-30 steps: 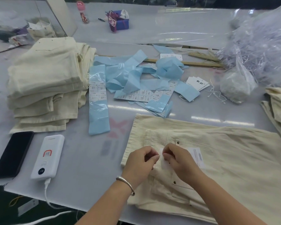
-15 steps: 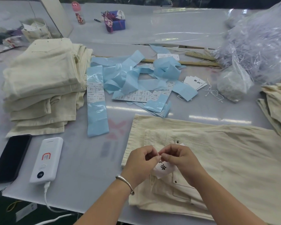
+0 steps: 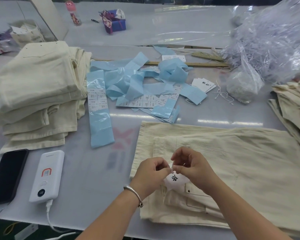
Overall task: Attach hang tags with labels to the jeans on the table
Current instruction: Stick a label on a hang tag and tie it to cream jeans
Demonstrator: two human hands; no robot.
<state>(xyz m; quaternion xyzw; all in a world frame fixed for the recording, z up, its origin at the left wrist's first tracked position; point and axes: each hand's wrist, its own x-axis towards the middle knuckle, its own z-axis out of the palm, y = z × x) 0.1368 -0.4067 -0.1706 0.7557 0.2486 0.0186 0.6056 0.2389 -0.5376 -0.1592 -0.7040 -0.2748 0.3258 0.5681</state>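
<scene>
- Two bare hands are meeting over a pair of cream-coloured jeans (image 3: pixel 232 161) lying flat on the near right of a glossy pale grey table (image 3: pixel 87 179).
- The left hand (image 3: pixel 150 174), wearing a silver bangle (image 3: pixel 134 194) at the wrist, is curling its fingers inward and pinching at the top of a small white paper hang tag with black characters (image 3: pixel 176 180).
- The right hand (image 3: pixel 191 166) is facing it, thumb and forefinger pinching at the same spot, the other fingers bent and raised.
- What exactly the fingertips are gripping is too small to tell; the tag is hanging just below them, over the waistband area of the jeans.
- A tall stack of folded cream jeans (image 3: pixel 38 94) is sitting at the far left of the table, and more cream fabric (image 3: pixel 293 104) is lying at the right edge.
- Loose light blue backing strips carrying white printed labels (image 3: pixel 133 87) are sprawling across the middle of the table, between the stack and a small pile of white hang tags (image 3: pixel 203 84).
- A clear plastic bag of white pellets (image 3: pixel 241 87) is resting near those tags, beneath a heap of crumpled transparent plastic (image 3: pixel 270 40).
- A black smartphone (image 3: pixel 6 175) and a white power bank with a cable plugged in (image 3: pixel 47 175) are lying side by side at the near left.
- A purple patterned box (image 3: pixel 114 20) and a small pink-capped bottle (image 3: pixel 74 13) are standing at the far side.
</scene>
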